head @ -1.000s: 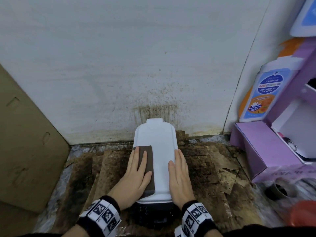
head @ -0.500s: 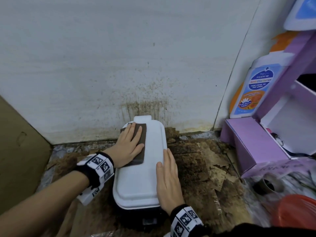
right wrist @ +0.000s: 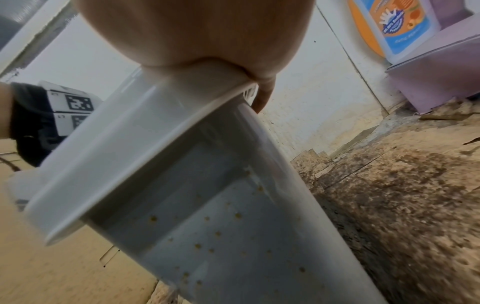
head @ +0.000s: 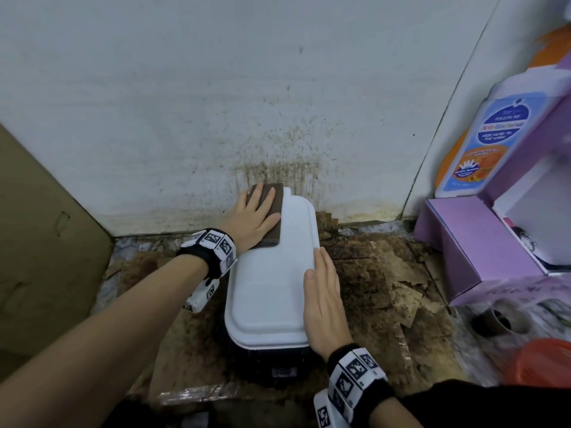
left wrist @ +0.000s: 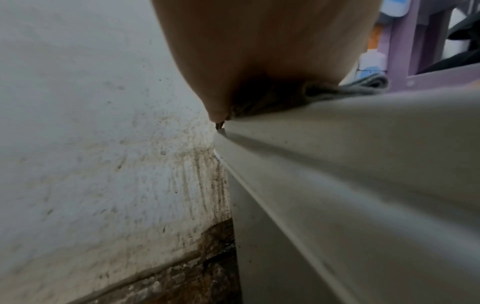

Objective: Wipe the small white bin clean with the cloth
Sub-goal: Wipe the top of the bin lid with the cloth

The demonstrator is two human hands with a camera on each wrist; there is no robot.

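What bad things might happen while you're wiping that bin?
1. The cloth under the left hand sits at the lid's far corner, partly over the edge beside the stained wall; it might pick up that grime and smear it on the bin.
2. The right hand only lies flat along the lid's edge, so a hard push might slide the bin.
3. The bin's side shows brown specks, easily missed.

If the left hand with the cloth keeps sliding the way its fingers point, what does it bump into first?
Probably the stained wall: the left hand presses the cloth at the bin lid's far end.
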